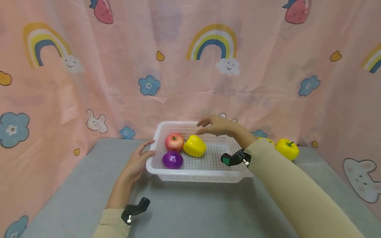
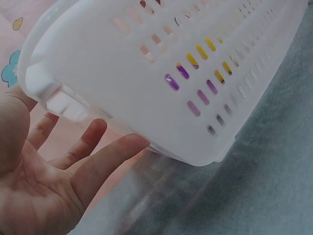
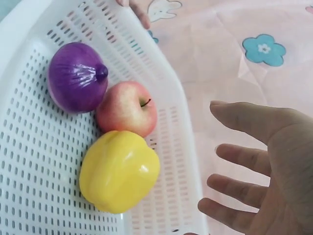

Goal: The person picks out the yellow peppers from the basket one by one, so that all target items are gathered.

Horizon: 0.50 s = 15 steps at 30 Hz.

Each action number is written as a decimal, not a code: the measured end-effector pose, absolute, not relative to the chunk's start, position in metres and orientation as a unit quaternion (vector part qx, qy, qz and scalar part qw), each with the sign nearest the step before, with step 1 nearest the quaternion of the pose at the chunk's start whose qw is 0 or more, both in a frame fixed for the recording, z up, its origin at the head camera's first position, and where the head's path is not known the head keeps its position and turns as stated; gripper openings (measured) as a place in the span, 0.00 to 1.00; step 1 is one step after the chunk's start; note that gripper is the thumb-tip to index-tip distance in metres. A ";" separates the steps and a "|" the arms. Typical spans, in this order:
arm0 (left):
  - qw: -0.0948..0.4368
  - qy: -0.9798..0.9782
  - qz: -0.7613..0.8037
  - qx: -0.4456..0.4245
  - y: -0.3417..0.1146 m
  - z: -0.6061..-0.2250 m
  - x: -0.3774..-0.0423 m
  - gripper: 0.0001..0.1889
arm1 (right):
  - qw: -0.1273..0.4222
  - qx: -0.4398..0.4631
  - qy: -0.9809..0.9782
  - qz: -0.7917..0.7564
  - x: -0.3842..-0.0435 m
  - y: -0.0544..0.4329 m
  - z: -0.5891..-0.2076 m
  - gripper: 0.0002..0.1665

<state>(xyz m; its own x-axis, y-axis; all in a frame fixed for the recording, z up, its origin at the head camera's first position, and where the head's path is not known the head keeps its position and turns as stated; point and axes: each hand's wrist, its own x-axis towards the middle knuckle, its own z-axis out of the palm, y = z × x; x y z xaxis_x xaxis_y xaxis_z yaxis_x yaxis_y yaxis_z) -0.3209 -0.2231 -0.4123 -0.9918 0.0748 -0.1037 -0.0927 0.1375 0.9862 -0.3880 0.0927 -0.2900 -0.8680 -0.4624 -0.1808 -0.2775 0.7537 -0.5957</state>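
A white plastic basket (image 1: pixel 199 172) with slotted walls holds a red apple (image 1: pixel 174 142), a shiny purple onion (image 1: pixel 172 160) and a yellow bell pepper (image 1: pixel 194 146), grouped at its left side. My left hand (image 1: pixel 138 162) touches the basket's left end with its fingertips, at and just under the rim; in the left wrist view the fingers (image 2: pixel 105 166) are fairly straight. Over the basket's far rim, to the right of the pepper, hovers my right hand (image 1: pixel 218 126). Its fingers (image 3: pixel 239 191) are spread and loosely bent, with nothing between them.
On the grey table (image 1: pixel 184 205), right of the basket, sits another yellow bell pepper (image 1: pixel 287 149). A further yellow piece (image 1: pixel 266 140) beside it is mostly hidden by my right sleeve. A pink patterned curtain (image 1: pixel 175 105) hangs close behind the basket.
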 end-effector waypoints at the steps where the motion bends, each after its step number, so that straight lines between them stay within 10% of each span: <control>1: 0.064 0.751 0.657 -0.006 -0.223 -0.412 -0.321 0.28 | 0.161 -0.196 0.923 -0.290 -0.389 0.090 -0.292 0.37; 15: 0.059 0.745 0.665 -0.010 -0.222 -0.413 -0.322 0.27 | 0.200 -0.147 0.906 -0.344 -0.405 0.069 -0.328 0.37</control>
